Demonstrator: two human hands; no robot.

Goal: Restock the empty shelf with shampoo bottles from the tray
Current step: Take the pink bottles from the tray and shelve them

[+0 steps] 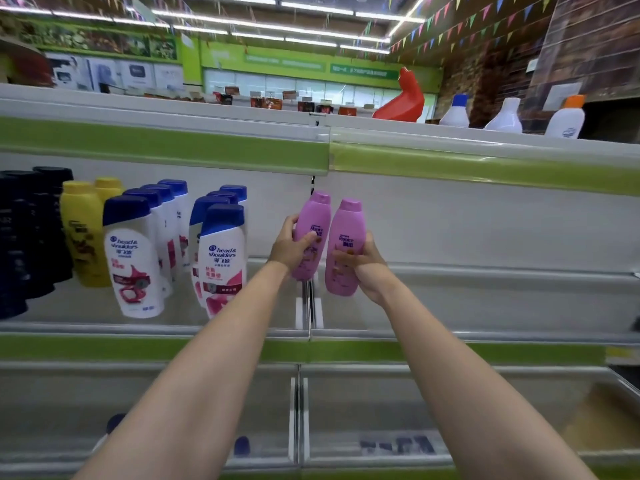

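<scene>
Each of my hands holds one pink shampoo bottle upright in front of the middle shelf. My left hand point(291, 245) grips the left pink bottle point(313, 216) around its middle, thumb across the label. My right hand point(365, 268) grips the right pink bottle point(348, 226) from its right side. The two bottles are side by side, close together, above the seam between two shelf sections. The shelf section point(485, 306) to the right of the seam holds nothing. No tray is in view.
Left of my hands stand white Head & Shoulders bottles point(221, 258), yellow bottles point(81, 230) and dark bottles point(24, 237). On the top shelf are white bottles point(504, 117) and a red container point(403, 98). A lower shelf point(381, 393) runs beneath my arms.
</scene>
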